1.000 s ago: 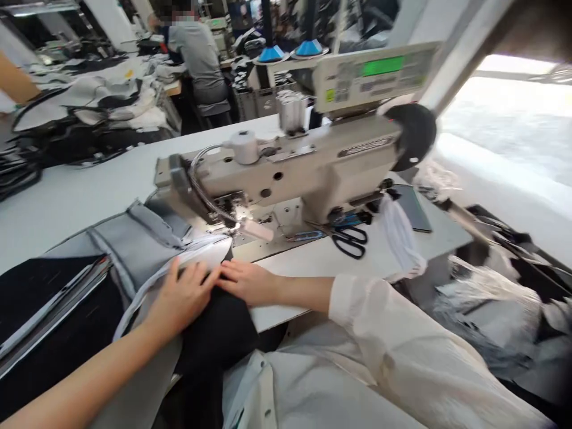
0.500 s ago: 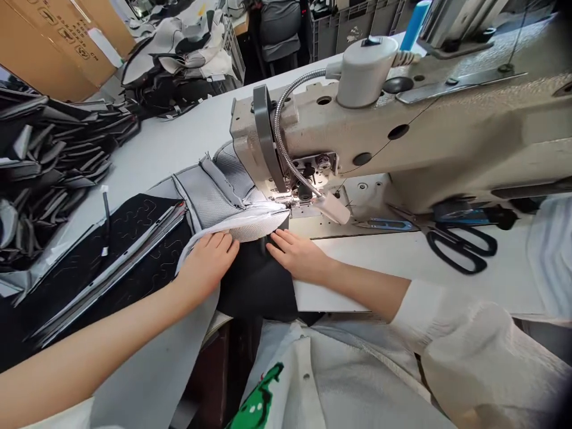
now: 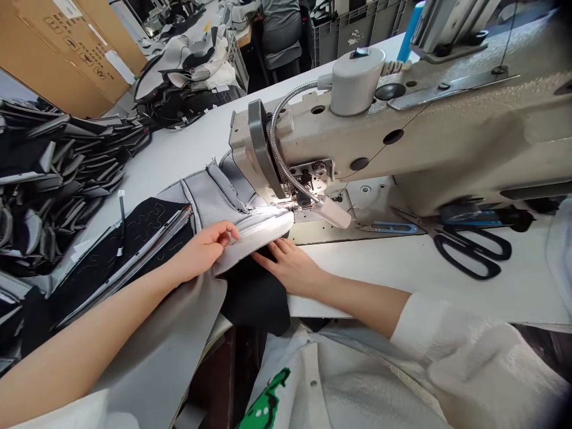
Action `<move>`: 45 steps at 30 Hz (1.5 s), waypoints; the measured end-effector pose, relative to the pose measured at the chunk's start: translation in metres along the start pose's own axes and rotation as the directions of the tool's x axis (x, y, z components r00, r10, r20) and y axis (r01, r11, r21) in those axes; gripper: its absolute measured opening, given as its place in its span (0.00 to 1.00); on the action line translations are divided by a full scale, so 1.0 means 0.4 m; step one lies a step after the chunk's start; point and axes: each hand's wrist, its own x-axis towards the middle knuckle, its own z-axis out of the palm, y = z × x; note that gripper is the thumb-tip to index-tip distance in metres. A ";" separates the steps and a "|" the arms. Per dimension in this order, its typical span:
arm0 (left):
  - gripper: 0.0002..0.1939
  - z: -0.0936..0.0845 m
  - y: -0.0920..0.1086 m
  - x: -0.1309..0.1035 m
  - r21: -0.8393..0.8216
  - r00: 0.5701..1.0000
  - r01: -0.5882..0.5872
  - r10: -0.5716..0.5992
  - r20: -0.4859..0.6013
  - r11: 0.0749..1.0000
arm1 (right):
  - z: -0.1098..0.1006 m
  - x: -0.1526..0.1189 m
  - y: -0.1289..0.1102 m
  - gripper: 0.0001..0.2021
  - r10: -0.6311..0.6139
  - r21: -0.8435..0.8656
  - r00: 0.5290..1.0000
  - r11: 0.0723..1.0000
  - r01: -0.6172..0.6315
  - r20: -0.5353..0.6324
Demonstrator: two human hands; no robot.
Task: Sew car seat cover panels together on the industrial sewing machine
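Note:
A grey mesh fabric piece (image 3: pixel 214 199) with sewn seams lies on the white table, its pale edge running under the lit needle area of the sewing machine (image 3: pixel 308 128). My left hand (image 3: pixel 208 247) is at the fabric's near side, fingers curled together at its pale edge; whatever they pinch is too small to make out. Black material (image 3: pixel 257 298) hangs over the table's front edge below the grey piece. On it rests my right hand (image 3: pixel 290 265), fingers spread, fingertips partly hidden beneath the pale edge.
Black-handled scissors (image 3: pixel 473 250) and a blue thread snipper (image 3: pixel 395 227) lie right of the needle area. Stacked dark pieces (image 3: pixel 58 173) fill the left side. A cardboard box (image 3: pixel 67 53) stands behind them. A seated person (image 3: pixel 281 27) is at the back.
My left hand has lifted from flat to curled fingers. The pale edge is turned toward me, covering more of the black material. My right hand's fingers have slid under that edge.

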 end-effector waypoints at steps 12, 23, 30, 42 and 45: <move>0.38 0.190 0.103 0.019 0.512 0.922 -0.384 0.345 0.175 0.768 | -0.029 -0.081 0.049 0.13 -0.303 -0.079 0.952 0.949 0.305 0.040; 0.25 0.165 0.084 0.122 0.538 0.966 -0.238 0.256 0.043 0.809 | -0.026 -0.029 0.044 0.17 -0.129 -0.211 0.991 0.969 0.130 0.020; 0.26 0.175 0.125 0.134 0.651 0.978 -0.205 0.169 0.119 0.731 | -0.047 -0.056 0.049 0.14 -0.224 -0.281 0.973 0.932 0.230 0.054; 0.33 0.193 0.122 0.125 0.723 0.967 -0.251 0.192 0.164 0.644 | -0.019 -0.084 0.035 0.14 -0.135 -0.320 0.977 0.944 0.077 -0.164; 0.32 0.188 0.117 0.128 0.693 0.961 -0.272 0.219 0.167 0.668 | -0.018 -0.086 0.036 0.13 -0.132 -0.312 0.978 0.947 0.076 -0.164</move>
